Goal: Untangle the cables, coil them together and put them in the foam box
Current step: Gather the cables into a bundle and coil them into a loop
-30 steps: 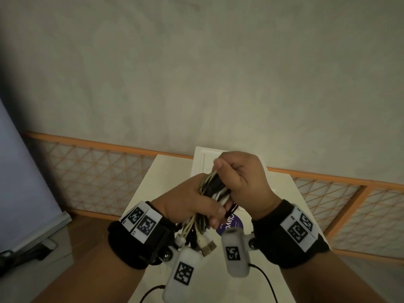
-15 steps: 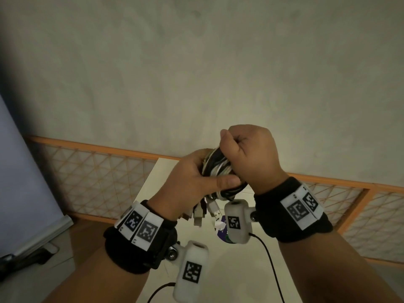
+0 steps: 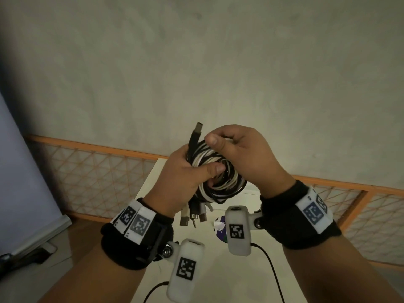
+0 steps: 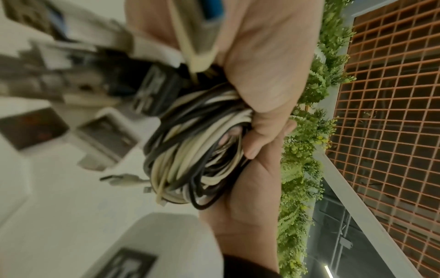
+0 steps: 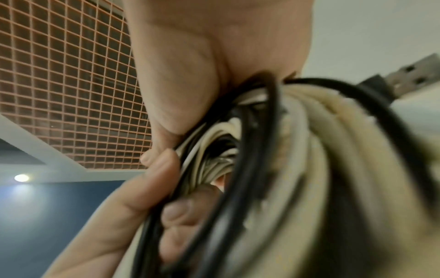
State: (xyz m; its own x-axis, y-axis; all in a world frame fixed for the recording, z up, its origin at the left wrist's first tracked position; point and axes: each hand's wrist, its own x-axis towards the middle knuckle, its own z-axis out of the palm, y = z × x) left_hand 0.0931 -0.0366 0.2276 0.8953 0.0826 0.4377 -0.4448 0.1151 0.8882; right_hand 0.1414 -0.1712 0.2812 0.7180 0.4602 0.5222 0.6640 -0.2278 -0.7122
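Observation:
A coil of black and white cables is held up in front of me, above the white table. My left hand grips the coil's left side, thumb across the strands. My right hand holds the coil's upper right, thumb and fingers curled over the strands. A black USB plug sticks up from the top, and several plugs hang below my left hand. The left wrist view shows the coil in my palm; the right wrist view shows its strands close up. The foam box is hidden behind my hands.
A purple round label lies on the table under the hands. An orange-framed mesh railing runs behind the table below a grey wall. A pale panel stands at the left.
Both hands have risen with the cable bundle. The right hand has turned from a fist over the top to a hold on the coil's right side, and a black USB plug now sticks up.

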